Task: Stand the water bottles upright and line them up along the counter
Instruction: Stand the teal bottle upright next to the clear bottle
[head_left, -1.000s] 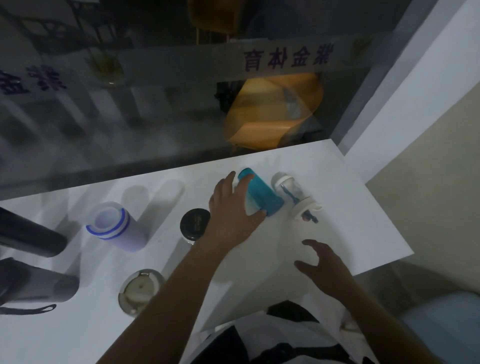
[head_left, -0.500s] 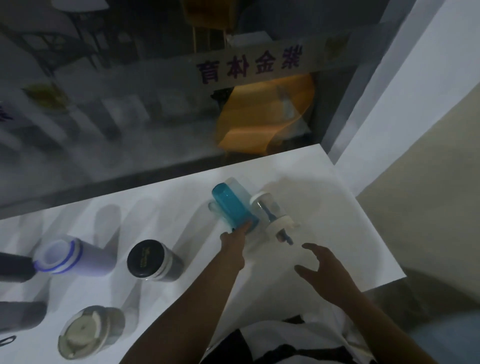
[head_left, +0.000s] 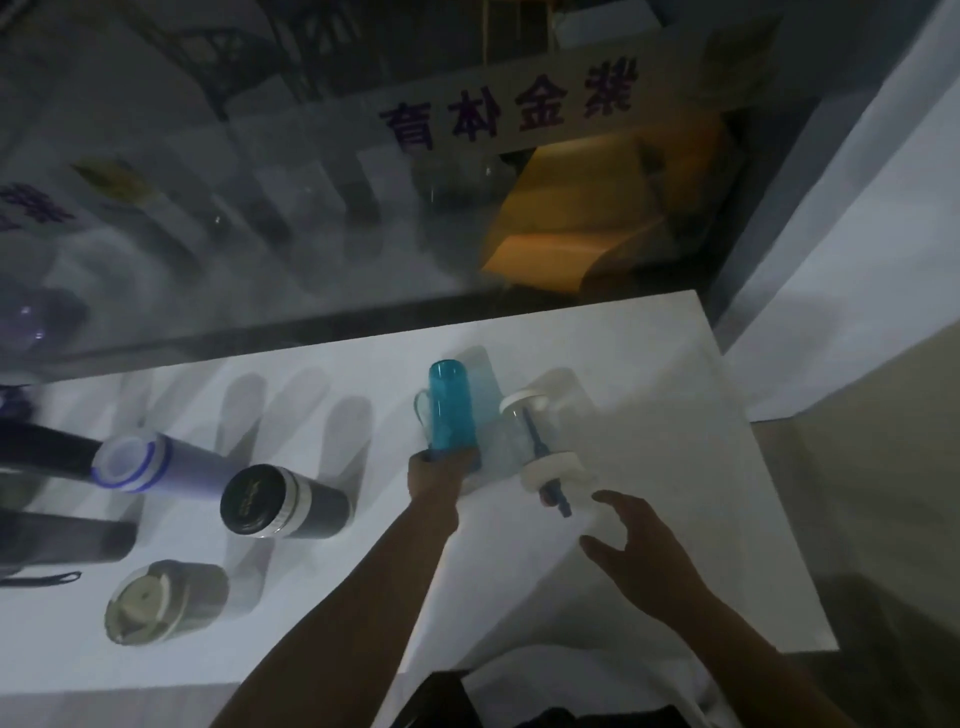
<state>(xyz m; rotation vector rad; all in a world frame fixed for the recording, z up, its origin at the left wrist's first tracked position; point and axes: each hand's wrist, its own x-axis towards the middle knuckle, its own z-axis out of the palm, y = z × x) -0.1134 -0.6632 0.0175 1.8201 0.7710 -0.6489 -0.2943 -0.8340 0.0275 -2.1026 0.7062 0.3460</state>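
Note:
A teal translucent bottle (head_left: 451, 405) with a side loop is tipped up close to upright on the white counter (head_left: 675, 405). My left hand (head_left: 435, 480) is shut around its lower end, hiding the base. Right beside it a clear bottle (head_left: 522, 441) with white end caps and a blue spout lies on its side, touching or nearly touching the teal one. My right hand (head_left: 641, 558) hovers open just right of the spout, holding nothing.
To the left stand a black flask with a white ring (head_left: 283, 501), a lavender bottle with a blue band (head_left: 145, 465) and a grey-green lidded bottle (head_left: 166, 600). Dark bottles (head_left: 57, 540) sit at the far left. A glass wall (head_left: 363, 234) backs the counter; its right edge drops off.
My left hand slid from the teal bottle's side down to its lower end and tipped the bottle up from lying. My right hand stayed open near the clear bottle.

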